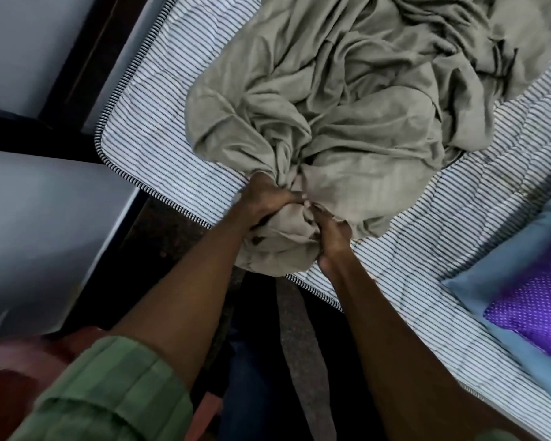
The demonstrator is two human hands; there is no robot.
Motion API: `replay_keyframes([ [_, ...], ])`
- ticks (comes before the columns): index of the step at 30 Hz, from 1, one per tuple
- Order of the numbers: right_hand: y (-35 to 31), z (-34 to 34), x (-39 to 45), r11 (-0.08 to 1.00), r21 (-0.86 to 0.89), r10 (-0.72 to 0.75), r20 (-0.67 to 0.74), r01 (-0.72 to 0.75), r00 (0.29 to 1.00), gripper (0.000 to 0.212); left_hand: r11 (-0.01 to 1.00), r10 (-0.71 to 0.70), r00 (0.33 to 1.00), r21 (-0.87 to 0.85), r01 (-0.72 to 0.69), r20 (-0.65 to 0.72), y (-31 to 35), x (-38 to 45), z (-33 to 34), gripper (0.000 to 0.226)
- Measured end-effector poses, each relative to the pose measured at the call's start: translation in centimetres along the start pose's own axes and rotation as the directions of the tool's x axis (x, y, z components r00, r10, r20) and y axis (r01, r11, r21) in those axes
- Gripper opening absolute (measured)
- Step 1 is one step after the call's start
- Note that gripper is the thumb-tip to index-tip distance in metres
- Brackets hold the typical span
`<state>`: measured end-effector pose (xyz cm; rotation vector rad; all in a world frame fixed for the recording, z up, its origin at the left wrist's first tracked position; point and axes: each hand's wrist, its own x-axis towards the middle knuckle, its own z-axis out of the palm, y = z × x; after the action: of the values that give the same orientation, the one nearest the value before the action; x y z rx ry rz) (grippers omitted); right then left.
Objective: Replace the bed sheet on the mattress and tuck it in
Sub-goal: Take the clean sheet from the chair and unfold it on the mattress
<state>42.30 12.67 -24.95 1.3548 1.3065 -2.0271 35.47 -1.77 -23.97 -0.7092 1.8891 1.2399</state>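
Both hands, left and right, clench the bunched beige sheet on the striped mattress.

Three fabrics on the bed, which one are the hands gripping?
The crumpled beige sheet: left hand and right hand bunch it at the mattress edge. The blue pillow and purple dotted pillow lie untouched at right.

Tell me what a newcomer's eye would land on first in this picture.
First, the big crumpled beige sheet, heaped in the middle of the bare striped mattress. Next, the left hand and right hand, side by side, both gripping a bunched part of the sheet at the mattress's near edge. Last, a purple dotted pillow lying on a blue one at the right edge.
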Motion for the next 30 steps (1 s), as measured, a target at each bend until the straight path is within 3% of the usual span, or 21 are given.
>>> replay_keyframes([
  [1,-0.1,-0.4,0.0,0.999,0.034,-0.017,-0.019,0.018,1.0,0.042,0.998,0.023,0.996,0.061,-0.018,-0.084,0.0,0.5,-0.5,0.055],
  [3,0.0,-2.8,0.4,0.994,0.018,-0.105,-0.084,0.107,0.991,0.051,0.983,0.051,0.966,0.185,-0.003,-0.255,0.5,1.1,-2.7,0.04],
  [5,0.5,-6.2,0.5,0.974,-0.18,-0.176,-0.198,0.14,0.964,0.048,0.969,0.072,0.898,0.243,0.04,-0.434,1.2,1.1,-5.6,0.045],
  [7,1.2,-9.3,-0.1,0.88,-0.475,-0.221,-0.363,0.025,0.905,0.054,0.963,0.061,0.815,0.249,0.104,-0.576,0.9,1.7,-8.7,0.045],
  [8,1.5,-10.3,-0.7,0.813,-0.58,-0.252,-0.418,-0.043,0.873,0.055,0.963,0.043,0.816,0.24,0.119,-0.576,0.5,2.3,-10.0,0.046],
  [10,2.0,-10.5,-2.0,0.728,-0.681,-0.385,-0.502,-0.079,0.775,0.052,0.97,0.029,0.896,0.23,0.082,-0.443,-0.3,3.2,-11.7,0.059],
  [12,1.3,-8.4,-2.9,0.638,-0.77,-0.628,-0.503,0.023,0.594,0.062,0.977,0.065,0.938,0.212,0.009,-0.34,-1.0,3.3,-11.6,0.075],
  [14,0.5,-5.2,-3.5,0.478,-0.838,-0.837,-0.342,0.264,0.428,0.072,0.979,0.11,0.952,0.194,-0.056,-0.284,-0.5,2.3,-10.5,0.065],
  [17,-1.9,1.0,-5.0,0.247,-0.784,-0.946,-0.068,0.57,0.316,0.061,0.991,0.13,0.962,0.074,-0.115,-0.242,-0.3,2.1,-9.2,0.048],
  [20,-3.6,8.1,-5.1,-0.011,-0.698,-0.866,0.365,0.716,0.343,0.032,0.993,0.113,0.982,-0.015,-0.116,-0.148,-0.9,1.8,-10.0,0.049],
  [21,-3.2,10.0,-4.3,-0.092,-0.679,-0.764,0.517,0.728,0.386,0.029,0.99,0.113,0.987,-0.076,-0.123,-0.118,-1.0,1.6,-10.8,0.052],
  [23,-1.7,12.4,-2.0,-0.246,-0.706,-0.5,0.679,0.664,0.537,0.05,0.969,0.117,0.986,-0.205,-0.14,-0.12,-1.6,1.4,-12.6,0.058],
  [25,-0.1,12.9,-0.1,-0.405,-0.719,-0.241,0.68,0.565,0.692,0.075,0.955,0.054,0.969,-0.273,-0.121,-0.24,-2.3,1.5,-14.6,0.064],
  [26,0.3,12.9,0.2,-0.455,-0.724,-0.15,0.636,0.518,0.757,0.077,0.952,-0.007,0.95,-0.292,-0.089,-0.311,-3.0,1.6,-15.8,0.063],
  [28,0.6,12.6,-0.1,-0.426,-0.781,-0.035,0.52,0.458,0.854,0.063,0.94,-0.107,0.908,-0.339,-0.04,-0.406,-4.3,1.6,-17.2,0.06],
  [30,0.2,12.3,-0.8,-0.368,-0.815,0.174,0.413,0.448,0.894,0.064,0.921,-0.165,0.896,-0.391,-0.011,-0.412,-5.5,1.2,-17.7,0.072],
])
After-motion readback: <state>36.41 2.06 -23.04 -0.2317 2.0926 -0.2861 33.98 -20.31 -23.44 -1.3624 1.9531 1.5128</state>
